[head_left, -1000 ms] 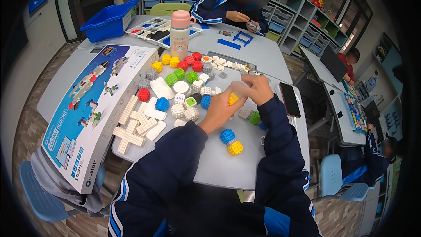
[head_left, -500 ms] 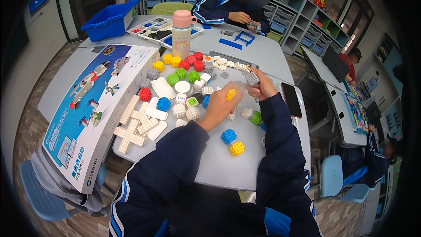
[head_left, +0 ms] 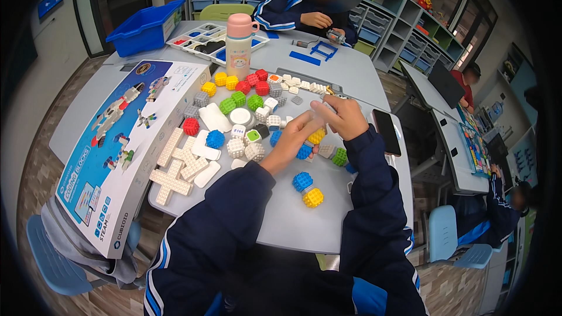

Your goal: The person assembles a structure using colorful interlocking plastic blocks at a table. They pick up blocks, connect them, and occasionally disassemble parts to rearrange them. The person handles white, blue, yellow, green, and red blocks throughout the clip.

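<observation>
My left hand (head_left: 291, 142) is closed round a yellow studded block (head_left: 317, 136) and a blue studded block (head_left: 304, 152), which sit against each other above the table. Closed as well, my right hand (head_left: 346, 118) meets the left one at the fingertips, just above the yellow block; whatever lies between its fingers is hidden. Nearer to me, a joined pair of a blue block (head_left: 302, 181) and a yellow block (head_left: 313, 198) lies on the table. A green block (head_left: 339, 157) with a pale block attached rests beneath my right wrist.
Left of my hands are red (head_left: 191, 126), green and grey blocks, plus white beams (head_left: 173, 181). A pink-capped bottle (head_left: 238, 52), a large box (head_left: 126, 140) and a blue bin (head_left: 146, 28) stand beyond. A phone (head_left: 386, 133) lies right. Another person (head_left: 316, 9) handles parts opposite.
My right hand has come left and turned over, meeting the left hand; the grey block it held is now out of sight. A blue block now shows below the yellow one in my left hand.
</observation>
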### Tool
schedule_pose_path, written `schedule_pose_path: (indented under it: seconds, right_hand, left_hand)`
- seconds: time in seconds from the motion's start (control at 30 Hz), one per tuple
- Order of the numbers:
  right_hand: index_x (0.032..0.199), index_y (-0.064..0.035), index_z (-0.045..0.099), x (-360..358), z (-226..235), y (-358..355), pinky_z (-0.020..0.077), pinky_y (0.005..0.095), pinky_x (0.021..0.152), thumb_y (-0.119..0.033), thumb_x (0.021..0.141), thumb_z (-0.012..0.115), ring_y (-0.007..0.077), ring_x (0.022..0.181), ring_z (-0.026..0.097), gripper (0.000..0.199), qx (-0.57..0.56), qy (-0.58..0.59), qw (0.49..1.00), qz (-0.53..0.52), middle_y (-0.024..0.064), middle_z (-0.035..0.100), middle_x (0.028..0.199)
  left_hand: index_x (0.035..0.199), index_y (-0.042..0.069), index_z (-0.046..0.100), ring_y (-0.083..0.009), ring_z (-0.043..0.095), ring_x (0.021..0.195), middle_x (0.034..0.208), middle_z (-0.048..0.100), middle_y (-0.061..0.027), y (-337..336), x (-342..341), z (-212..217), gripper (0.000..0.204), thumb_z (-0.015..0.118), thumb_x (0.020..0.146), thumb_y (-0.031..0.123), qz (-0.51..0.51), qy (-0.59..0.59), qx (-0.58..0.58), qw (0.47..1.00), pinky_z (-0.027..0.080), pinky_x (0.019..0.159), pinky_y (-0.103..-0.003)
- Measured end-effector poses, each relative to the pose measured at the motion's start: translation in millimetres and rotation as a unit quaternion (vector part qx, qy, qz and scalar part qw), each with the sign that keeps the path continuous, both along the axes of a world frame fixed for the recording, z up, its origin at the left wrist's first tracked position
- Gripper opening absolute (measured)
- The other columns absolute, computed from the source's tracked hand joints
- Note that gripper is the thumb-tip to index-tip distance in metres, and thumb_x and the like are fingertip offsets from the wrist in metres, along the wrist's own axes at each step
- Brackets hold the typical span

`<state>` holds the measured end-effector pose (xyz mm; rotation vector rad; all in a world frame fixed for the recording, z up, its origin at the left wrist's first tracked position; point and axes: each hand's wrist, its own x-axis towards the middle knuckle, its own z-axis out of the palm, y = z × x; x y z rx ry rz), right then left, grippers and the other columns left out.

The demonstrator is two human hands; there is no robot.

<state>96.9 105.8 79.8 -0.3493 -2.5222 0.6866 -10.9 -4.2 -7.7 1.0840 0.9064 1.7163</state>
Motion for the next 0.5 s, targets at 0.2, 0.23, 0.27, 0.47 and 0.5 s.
schedule_pose_path:
  seconds: [0.2, 0.23, 0.27, 0.47, 0.5]
  right_hand:
    - [0.073, -0.0019, 0.060, -1, -7, 25, 0.0369, 0.0267, 0.042, -0.047, 0.094, 0.061, 0.0103, 0.043, 0.049, 0.050, -0.345, 0.037, 0.937, 0.036, 0.0049, 0.053, 0.055]
    - [0.073, -0.0027, 0.060, -3, -10, 32, 0.0355, 0.0259, 0.042, -0.048, 0.094, 0.061, 0.0095, 0.043, 0.047, 0.050, -0.456, 0.061, 0.888, 0.016, 0.0037, 0.052, 0.055]
    - [0.074, -0.0027, 0.061, -3, -14, 39, 0.0348, 0.0257, 0.042, -0.048, 0.094, 0.061, 0.0094, 0.043, 0.047, 0.050, -0.451, 0.060, 0.890, 0.022, 0.0033, 0.051, 0.055]
    - [0.081, 0.0010, 0.067, -14, -51, 60, 0.0385, 0.0267, 0.043, -0.053, 0.092, 0.061, 0.0118, 0.045, 0.051, 0.055, -0.303, -0.055, 0.948, -0.079, 0.0059, 0.056, 0.058]
    - [0.083, 0.0018, 0.068, -15, -59, 61, 0.0400, 0.0272, 0.044, -0.054, 0.091, 0.061, 0.0126, 0.046, 0.052, 0.057, -0.270, -0.090, 0.955, -0.084, 0.0070, 0.058, 0.059]
  left_hand:
    - [0.111, 0.006, 0.056, -0.0117, 0.057, 0.061, 0.090, 0.060, -0.0043, -6, 4, 7, 0.030, 0.047, 0.103, 0.034, 0.001, -0.036, -0.001, 0.999, 0.048, 0.054, -0.025]
    - [0.110, 0.007, 0.055, -0.0117, 0.057, 0.061, 0.090, 0.060, -0.0044, -6, 5, 8, 0.029, 0.047, 0.103, 0.034, -0.003, -0.045, 0.016, 0.999, 0.048, 0.054, -0.025]
    - [0.110, 0.007, 0.055, -0.0116, 0.057, 0.060, 0.089, 0.060, -0.0044, -6, 6, 9, 0.029, 0.046, 0.103, 0.033, -0.003, -0.054, 0.022, 0.998, 0.048, 0.053, -0.025]
    - [0.108, 0.006, 0.055, -0.0118, 0.057, 0.056, 0.086, 0.061, -0.0047, -3, 9, 3, 0.029, 0.047, 0.103, 0.033, -0.037, -0.021, -0.009, 0.999, 0.047, 0.047, -0.025]
    - [0.108, 0.006, 0.055, -0.0119, 0.057, 0.056, 0.086, 0.061, -0.0047, -1, 9, 1, 0.029, 0.047, 0.103, 0.033, -0.044, -0.008, -0.026, 0.999, 0.047, 0.046, -0.026]
